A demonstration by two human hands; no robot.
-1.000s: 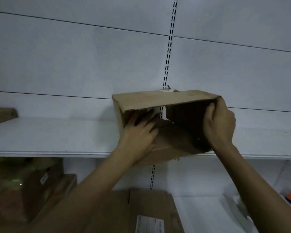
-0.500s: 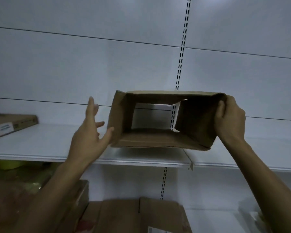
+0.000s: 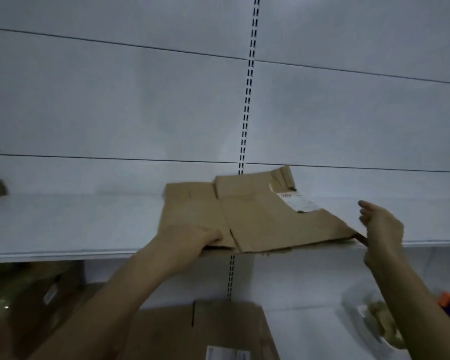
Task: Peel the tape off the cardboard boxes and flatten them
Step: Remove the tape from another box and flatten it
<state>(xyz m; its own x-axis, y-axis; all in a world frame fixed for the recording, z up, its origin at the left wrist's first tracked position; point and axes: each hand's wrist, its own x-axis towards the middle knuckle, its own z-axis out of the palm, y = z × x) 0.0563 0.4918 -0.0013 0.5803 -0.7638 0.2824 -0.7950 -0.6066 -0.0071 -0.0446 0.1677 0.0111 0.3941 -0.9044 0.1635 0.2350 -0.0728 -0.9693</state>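
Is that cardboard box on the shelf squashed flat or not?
Flat. The cardboard box lies as level panels on the shelf, no hollow showing; the left hand rests on its near edge.

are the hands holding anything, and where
Left hand presses on the front left edge of the flattened box; right hand is at its right corner, grip unclear.

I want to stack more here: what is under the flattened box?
Only the white shelf shows beneath the flattened box. Whatever might lie between them is covered by the cardboard, which the left hand presses down.
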